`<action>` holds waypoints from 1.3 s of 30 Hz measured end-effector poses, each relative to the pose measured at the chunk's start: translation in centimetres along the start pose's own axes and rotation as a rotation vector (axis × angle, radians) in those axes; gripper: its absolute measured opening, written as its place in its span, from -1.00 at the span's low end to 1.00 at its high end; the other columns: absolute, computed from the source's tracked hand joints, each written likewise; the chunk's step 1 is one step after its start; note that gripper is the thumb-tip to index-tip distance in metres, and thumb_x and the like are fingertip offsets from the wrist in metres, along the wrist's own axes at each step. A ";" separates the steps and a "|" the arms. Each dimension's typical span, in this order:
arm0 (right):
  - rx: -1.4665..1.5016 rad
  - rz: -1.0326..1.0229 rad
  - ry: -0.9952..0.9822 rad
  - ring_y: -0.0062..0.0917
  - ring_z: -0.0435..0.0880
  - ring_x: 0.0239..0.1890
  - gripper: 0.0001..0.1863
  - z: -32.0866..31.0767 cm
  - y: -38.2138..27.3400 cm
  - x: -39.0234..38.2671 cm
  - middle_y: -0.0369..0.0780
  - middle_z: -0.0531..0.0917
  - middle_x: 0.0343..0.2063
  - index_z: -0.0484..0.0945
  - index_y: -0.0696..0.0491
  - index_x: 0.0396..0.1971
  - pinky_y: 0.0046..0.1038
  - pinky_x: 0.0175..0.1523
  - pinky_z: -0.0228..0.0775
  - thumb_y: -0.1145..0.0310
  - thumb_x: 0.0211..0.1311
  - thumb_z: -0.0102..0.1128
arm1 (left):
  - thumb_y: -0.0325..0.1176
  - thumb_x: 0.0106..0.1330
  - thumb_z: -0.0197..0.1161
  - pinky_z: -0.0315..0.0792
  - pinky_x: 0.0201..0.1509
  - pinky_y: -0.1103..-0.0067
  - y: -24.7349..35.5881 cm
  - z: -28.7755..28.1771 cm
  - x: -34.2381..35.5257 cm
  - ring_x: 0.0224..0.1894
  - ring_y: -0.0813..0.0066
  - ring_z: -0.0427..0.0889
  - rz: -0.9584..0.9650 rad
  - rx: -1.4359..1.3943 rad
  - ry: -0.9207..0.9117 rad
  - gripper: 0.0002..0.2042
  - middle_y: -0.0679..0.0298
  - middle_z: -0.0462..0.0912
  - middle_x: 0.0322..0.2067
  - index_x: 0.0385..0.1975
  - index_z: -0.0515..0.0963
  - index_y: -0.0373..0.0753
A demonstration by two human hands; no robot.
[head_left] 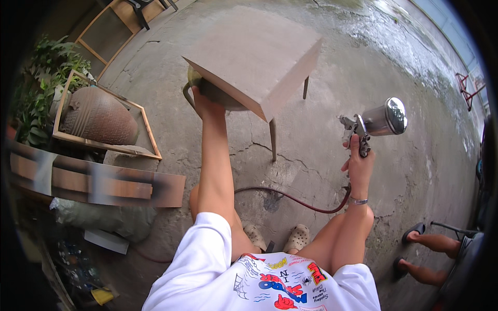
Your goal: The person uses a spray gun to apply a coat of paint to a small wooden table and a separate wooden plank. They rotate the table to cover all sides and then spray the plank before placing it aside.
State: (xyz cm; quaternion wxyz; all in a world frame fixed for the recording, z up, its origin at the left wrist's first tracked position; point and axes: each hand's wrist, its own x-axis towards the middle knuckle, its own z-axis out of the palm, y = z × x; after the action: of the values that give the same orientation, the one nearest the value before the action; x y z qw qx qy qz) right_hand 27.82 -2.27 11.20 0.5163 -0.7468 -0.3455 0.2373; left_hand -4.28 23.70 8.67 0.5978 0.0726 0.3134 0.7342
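My left hand (206, 102) reaches to a dull olive, rounded surface (195, 78) beneath a large pale, flat board (259, 57) on thin metal legs; its fingers are mostly hidden there. My right hand (359, 170) is closed round a metal spray gun (361, 129), held out to the right of the board, with a shiny silver cup (384, 119) pointing rightward. A dark red hose (306, 206) runs from below the gun leftward across the cracked concrete floor (280, 171).
Left: plants (39, 103), a clay pot (96, 116) within a wooden frame, painted planks (98, 179), a grey sack (104, 217). Back left: a screen frame (104, 41), a black chair (140, 10). Far right: a red metal frame (464, 88). Lower right: another person's legs (430, 243) in dark sandals.
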 end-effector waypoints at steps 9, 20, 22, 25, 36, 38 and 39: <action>0.064 0.008 0.095 -0.59 0.49 -0.82 -0.34 -1.5 -1.9 -1.1 -0.29 0.57 -0.64 0.66 0.26 -0.37 -0.51 -0.70 0.20 -0.19 0.40 0.19 | -0.02 0.61 -0.06 0.42 0.37 0.23 -3.5 1.4 5.2 0.29 0.12 0.50 0.100 -0.091 0.118 -0.44 0.10 0.47 0.31 0.32 0.37 -0.41; 0.078 -0.008 0.065 -0.60 0.50 -0.81 -0.35 -1.7 -2.1 -1.4 -0.24 0.63 -0.61 0.64 0.26 -0.35 -0.52 -0.70 0.20 -0.17 0.41 0.19 | 0.01 0.58 -0.03 0.50 0.30 0.25 -3.4 3.3 4.9 0.25 0.10 0.55 0.119 -0.123 0.171 -0.41 0.08 0.49 0.29 0.28 0.39 -0.47; 0.086 -0.019 0.052 -0.60 0.51 -0.81 -0.36 -1.5 -2.0 -1.4 -0.23 0.65 -0.58 0.64 0.26 -0.35 -0.52 -0.70 0.21 -0.17 0.42 0.19 | 0.01 0.58 -0.02 0.50 0.29 0.25 -3.1 3.5 5.0 0.24 0.09 0.55 0.150 -0.127 0.175 -0.40 0.05 0.49 0.28 0.27 0.39 -0.49; 0.079 0.001 0.062 -0.59 0.50 -0.80 -0.37 -1.8 -1.9 -1.3 -0.22 0.68 -0.54 0.63 0.26 -0.34 -0.51 -0.69 0.21 -0.15 0.43 0.18 | 0.00 0.58 -0.01 0.50 0.28 0.24 -4.1 6.1 2.7 0.24 0.06 0.55 0.140 -0.075 0.282 -0.40 -0.01 0.50 0.26 0.27 0.38 -0.51; 0.119 0.011 0.088 -0.60 0.49 -0.81 -0.36 -3.5 -1.5 -1.7 -0.14 0.73 -0.41 0.62 0.29 -0.31 -0.55 -0.72 0.22 -0.14 0.42 0.18 | -0.02 0.58 -0.08 0.46 0.35 0.21 -6.5 6.7 -3.5 0.27 -0.02 0.50 0.241 -0.101 0.278 -0.40 -0.09 0.38 0.32 0.30 0.26 -0.52; 0.118 0.008 0.095 -0.60 0.49 -0.81 -0.36 -3.8 -1.2 -1.5 -0.14 0.74 -0.40 0.62 0.29 -0.29 -0.55 -0.72 0.22 -0.14 0.42 0.19 | 0.00 0.59 -0.10 0.46 0.35 0.20 -6.8 6.7 -5.2 0.28 -0.02 0.48 0.256 -0.163 0.282 -0.38 -0.10 0.34 0.34 0.33 0.19 -0.51; 0.118 0.011 0.098 -0.60 0.49 -0.81 -0.36 -4.0 -1.2 -1.4 -0.13 0.74 -0.40 0.63 0.29 -0.29 -0.55 -0.72 0.22 -0.14 0.42 0.19 | 0.01 0.59 -0.10 0.46 0.35 0.20 -7.1 6.5 -6.0 0.29 -0.02 0.48 0.264 -0.194 0.283 -0.36 -0.10 0.32 0.35 0.34 0.15 -0.50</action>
State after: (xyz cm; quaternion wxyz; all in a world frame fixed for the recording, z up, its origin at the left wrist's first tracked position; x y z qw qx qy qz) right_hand 29.45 -5.48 13.71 0.5744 -0.7278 -0.3009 0.2231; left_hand 6.41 21.24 11.56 0.4508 -0.0486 0.3097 0.8358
